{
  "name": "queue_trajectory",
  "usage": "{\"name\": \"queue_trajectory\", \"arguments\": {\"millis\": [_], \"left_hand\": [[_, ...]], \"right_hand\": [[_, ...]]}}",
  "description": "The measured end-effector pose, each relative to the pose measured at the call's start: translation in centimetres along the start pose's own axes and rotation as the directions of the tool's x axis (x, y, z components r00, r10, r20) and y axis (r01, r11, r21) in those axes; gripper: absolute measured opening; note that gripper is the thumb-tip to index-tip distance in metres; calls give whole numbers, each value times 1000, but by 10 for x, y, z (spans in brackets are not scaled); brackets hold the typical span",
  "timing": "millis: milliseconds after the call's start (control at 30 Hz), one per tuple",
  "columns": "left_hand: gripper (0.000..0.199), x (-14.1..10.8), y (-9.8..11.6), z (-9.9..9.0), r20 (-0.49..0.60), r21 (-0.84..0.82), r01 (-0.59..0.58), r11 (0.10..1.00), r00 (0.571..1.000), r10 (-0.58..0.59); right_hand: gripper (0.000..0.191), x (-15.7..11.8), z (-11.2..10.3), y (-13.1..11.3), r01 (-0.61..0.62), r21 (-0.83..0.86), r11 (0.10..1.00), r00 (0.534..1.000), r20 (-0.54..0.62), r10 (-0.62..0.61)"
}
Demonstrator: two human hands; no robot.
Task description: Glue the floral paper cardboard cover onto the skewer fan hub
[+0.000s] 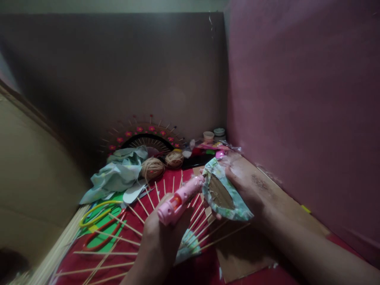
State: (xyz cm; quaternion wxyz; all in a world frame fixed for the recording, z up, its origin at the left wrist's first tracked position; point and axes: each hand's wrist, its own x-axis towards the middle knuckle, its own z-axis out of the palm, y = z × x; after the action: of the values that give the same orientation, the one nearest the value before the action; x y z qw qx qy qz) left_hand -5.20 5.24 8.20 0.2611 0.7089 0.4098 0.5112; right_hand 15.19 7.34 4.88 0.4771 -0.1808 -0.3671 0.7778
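Note:
My left hand [162,237] grips a pink glue gun [181,198], its nozzle pointing up and right at a round cardboard disc wrapped in pale floral cloth [224,192]. My right hand [247,186] holds that disc upright by its far edge, the brown cardboard face turned toward the gun. Beneath both hands a fan of thin wooden sticks [142,221] spreads over a red cloth [124,257].
Two balls of tan twine [152,168], crumpled pale green cloth [118,174], yellow and red scissors [101,221], a finished stick fan with pink flowers [142,134] and small pots [213,135] lie behind. Cardboard walls stand left and back, a pink wall [303,99] right.

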Motion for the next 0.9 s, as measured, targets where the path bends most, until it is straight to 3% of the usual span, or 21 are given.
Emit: {"name": "queue_trajectory", "arguments": {"millis": [167,400,667,900], "left_hand": [[31,0,1,-1,26,-23,28,999,999,-27],[32,1,4,1,13,34,-73,997,997,73],[27,-5,-17,-5,-12,240,16,971,1000,-13],[28,-5,-19,-3,-4,306,-150,940,987,159]], "right_hand": [[60,0,6,-2,69,-23,997,998,-2,-70],[59,-2,2,-1,32,11,999,998,62,-33],[72,-3,12,-4,28,70,997,999,-43,-25],[68,-3,9,-8,36,88,995,999,-44,-32]]}}
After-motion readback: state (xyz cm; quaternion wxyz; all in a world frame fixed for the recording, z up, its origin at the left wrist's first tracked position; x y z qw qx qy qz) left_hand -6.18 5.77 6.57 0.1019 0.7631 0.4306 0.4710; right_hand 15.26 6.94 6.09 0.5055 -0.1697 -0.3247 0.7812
